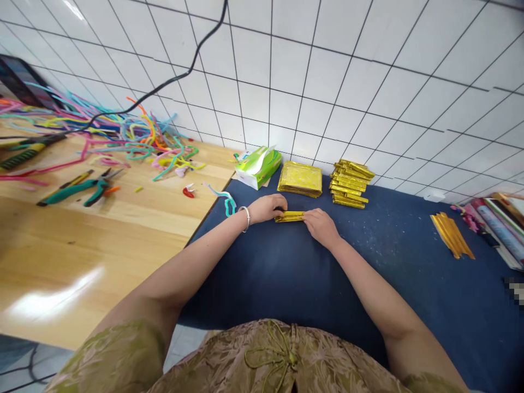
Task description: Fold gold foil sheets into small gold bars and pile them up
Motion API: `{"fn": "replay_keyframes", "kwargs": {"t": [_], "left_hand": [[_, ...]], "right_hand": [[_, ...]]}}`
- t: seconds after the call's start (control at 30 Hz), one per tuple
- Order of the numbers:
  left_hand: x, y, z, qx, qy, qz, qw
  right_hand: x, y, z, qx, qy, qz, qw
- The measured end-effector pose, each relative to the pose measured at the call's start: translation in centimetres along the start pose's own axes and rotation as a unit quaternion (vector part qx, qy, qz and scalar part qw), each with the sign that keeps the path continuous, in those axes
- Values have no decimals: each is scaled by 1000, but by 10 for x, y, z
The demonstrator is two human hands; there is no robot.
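A narrow folded strip of gold foil paper [291, 216] lies on the dark blue table surface in front of me. My left hand [267, 208], with a bangle on its wrist, is closed on the strip's left end. At the other end my right hand [321, 225] pinches the strip, its fingers bent over the foil. Just behind the hands sits a stack of flat gold foil sheets [301, 178]. To its right is a pile of folded gold strips [350, 183], laid one on another.
A green tissue box [258, 168] stands by the tiled wall. On the wooden table at left are colourful pipe cleaners [139, 134] and teal-handled pliers [76, 191]. Orange-gold folded strips [452, 234] and books [501, 229] lie at right. A black cable [164, 84] hangs across the left.
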State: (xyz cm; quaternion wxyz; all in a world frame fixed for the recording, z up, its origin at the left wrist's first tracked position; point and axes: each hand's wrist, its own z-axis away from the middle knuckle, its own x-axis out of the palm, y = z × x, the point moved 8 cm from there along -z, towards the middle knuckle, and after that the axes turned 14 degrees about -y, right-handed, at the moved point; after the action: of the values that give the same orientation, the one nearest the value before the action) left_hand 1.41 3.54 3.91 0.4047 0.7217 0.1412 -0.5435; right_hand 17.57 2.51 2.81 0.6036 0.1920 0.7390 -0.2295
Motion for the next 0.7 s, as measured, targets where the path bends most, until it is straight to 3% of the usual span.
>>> {"fn": "replay_keyframes", "kwargs": {"t": [0.1, 0.33, 0.5, 0.7], "left_hand": [[1, 5, 19, -14, 11, -16, 1000], [21, 16, 47, -88, -51, -82, 991], [25, 21, 51, -149, 0, -95, 984], [32, 14, 48, -166, 34, -92, 981]], "right_hand": [[1, 0, 0, 2, -9, 6, 1000], [4, 2, -1, 0, -42, -13, 999], [6, 7, 0, -2, -33, -36, 999], [4, 13, 0, 3, -12, -82, 997]]}}
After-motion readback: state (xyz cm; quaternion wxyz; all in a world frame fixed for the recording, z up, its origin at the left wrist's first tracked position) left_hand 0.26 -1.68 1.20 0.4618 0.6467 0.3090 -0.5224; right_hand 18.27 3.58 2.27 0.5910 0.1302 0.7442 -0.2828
